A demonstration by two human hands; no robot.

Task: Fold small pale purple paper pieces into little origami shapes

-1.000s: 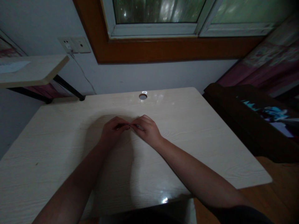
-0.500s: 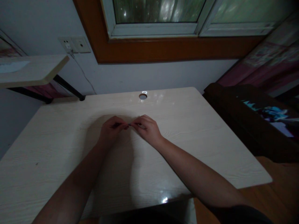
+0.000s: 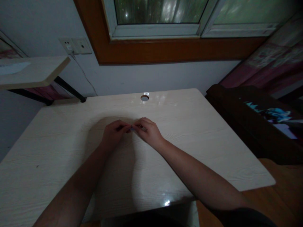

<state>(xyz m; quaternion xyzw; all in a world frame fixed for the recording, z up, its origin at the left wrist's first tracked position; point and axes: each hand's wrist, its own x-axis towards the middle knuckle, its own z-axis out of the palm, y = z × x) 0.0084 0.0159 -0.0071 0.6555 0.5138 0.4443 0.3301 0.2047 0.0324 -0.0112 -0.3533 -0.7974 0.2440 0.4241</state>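
Observation:
Over the middle of the pale wood-grain table [image 3: 189, 151], my left hand [image 3: 115, 131] and my right hand [image 3: 148, 130] meet at the fingertips. Both are closed in a pinch, thumb against forefinger. Between the fingertips sits a tiny dark bluish thing [image 3: 132, 128], mostly covered by the fingers and too small to name. A broad shadow of the hands and arms falls on the tabletop.
A round cable hole [image 3: 145, 98] lies near the table's back edge. At the left stands a raised shelf [image 3: 35, 72] on black legs. A white cord [image 3: 84, 74] hangs from the wall socket [image 3: 75, 46]. Dark furniture [image 3: 236, 119] with colourful items stands at the right.
My left hand has dipped slightly, and the fingertips of both hands have drawn a little closer around the tiny thing. The rest looks the same.

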